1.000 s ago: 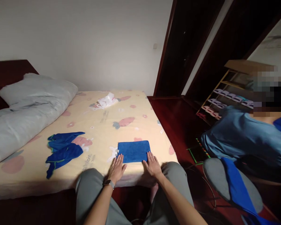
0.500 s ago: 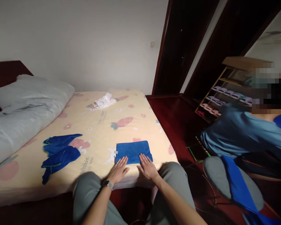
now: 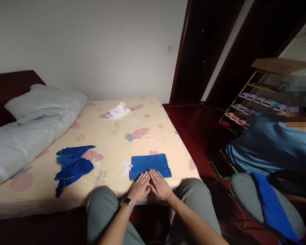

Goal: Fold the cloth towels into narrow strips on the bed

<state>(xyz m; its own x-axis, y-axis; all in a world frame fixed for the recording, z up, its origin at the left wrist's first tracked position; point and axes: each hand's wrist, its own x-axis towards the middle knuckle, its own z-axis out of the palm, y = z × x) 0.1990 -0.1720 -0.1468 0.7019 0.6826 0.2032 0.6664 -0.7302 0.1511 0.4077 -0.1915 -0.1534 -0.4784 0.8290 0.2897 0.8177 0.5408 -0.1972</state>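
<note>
A blue cloth [image 3: 153, 163], folded into a flat rectangle with a small white tag on its left edge, lies near the front edge of the bed [image 3: 117, 136]. My left hand [image 3: 140, 186] rests flat with its fingertips on the cloth's near edge. Beside it, my right hand [image 3: 159, 184] also lies flat on the near edge, its fingers stretched out. The two hands almost touch at the cloth's middle. Further left, a second blue cloth [image 3: 75, 166] with green edging lies crumpled on the sheet.
A white plastic bag [image 3: 118, 110] sits at the bed's far side, and a grey quilt [image 3: 46, 115] is heaped on the left. On the right, a person in a blue shirt [image 3: 272, 139] is near a shoe rack [image 3: 255, 86]. A grey stool [image 3: 244, 194] carries another blue cloth [image 3: 272, 207].
My hands have come together from the cloth's two sides to its middle. The view has shifted slightly, so things appear further right.
</note>
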